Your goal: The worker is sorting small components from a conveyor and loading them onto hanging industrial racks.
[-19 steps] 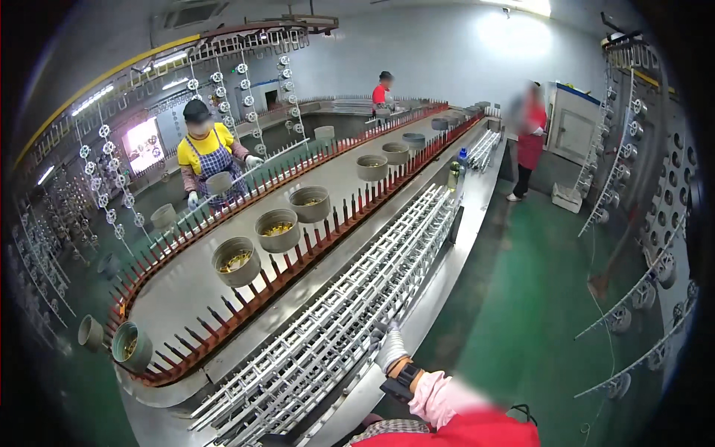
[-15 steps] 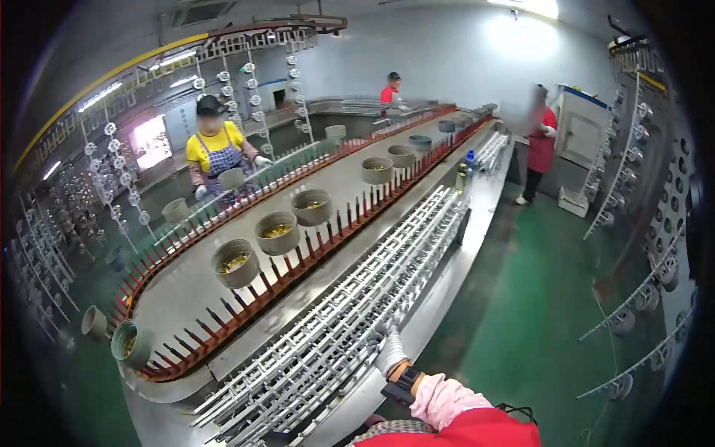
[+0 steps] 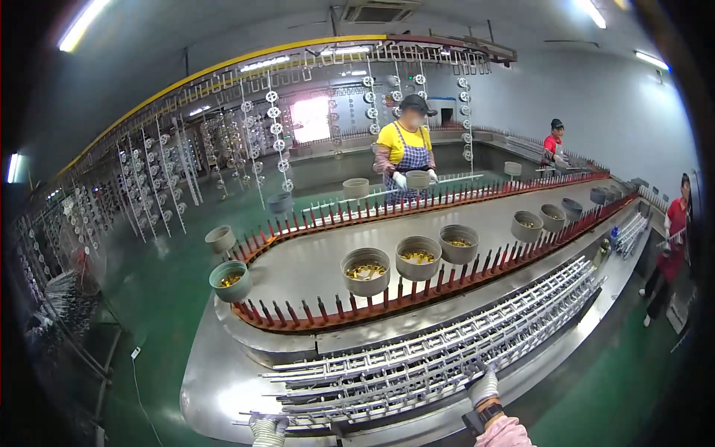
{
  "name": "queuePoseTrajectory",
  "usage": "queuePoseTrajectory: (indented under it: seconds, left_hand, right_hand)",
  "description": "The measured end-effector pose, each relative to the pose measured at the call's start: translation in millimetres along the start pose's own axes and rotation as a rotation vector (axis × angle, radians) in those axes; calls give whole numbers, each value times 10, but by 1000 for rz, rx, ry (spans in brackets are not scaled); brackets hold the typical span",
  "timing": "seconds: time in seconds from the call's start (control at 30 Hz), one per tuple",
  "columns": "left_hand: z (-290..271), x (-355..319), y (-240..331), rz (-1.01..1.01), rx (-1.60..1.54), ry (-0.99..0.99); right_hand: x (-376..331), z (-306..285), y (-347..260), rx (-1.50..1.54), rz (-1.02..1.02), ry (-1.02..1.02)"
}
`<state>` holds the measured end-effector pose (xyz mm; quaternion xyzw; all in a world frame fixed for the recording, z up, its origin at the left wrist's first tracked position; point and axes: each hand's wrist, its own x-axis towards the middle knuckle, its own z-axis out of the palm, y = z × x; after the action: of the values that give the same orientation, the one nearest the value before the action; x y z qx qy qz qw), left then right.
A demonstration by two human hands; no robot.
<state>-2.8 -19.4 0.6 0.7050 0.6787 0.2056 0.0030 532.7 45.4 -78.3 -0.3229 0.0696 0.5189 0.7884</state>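
Long silvery metal rack bars (image 3: 402, 365) with short crosspieces lie stacked side by side along the near edge of the metal bench. My left hand (image 3: 268, 430), in a striped glove, is at the left end of the nearest bar, its fingers curled over it and partly cut off by the lower edge. Further right, my right hand (image 3: 482, 382), in a similar glove and with a dark band at the wrist, grips the near side of the same stack. Its fingertips are partly lost among the bars.
Behind the stack runs a looped conveyor (image 3: 387, 304) with upright dark pegs. Grey tubs (image 3: 366, 272) of small yellow pieces stand over it. A person in yellow (image 3: 406, 153) works across the conveyor; others are at right. Racks of metal parts (image 3: 275, 127) hang at left.
The view has swung left, and my left hand has come into sight at the bars' left end. My right hand stays at the near side of the stack.
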Motion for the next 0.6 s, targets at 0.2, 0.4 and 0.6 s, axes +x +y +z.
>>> queuePoseTrajectory:
  seconds: [0.2,0.4,0.6]
  left_hand:
    - [192,186,-57,97,-112,108]
    - [-132,395,43,-357,-739,-130]
    - [-715,1164,1026,60,-713,-152]
  right_hand:
    - [-13,-189,-230,-257,-108,8]
    - [-647,599,-506,-1399,-1396,178]
    - [-403,851,-646,-1622,-1334,-469]
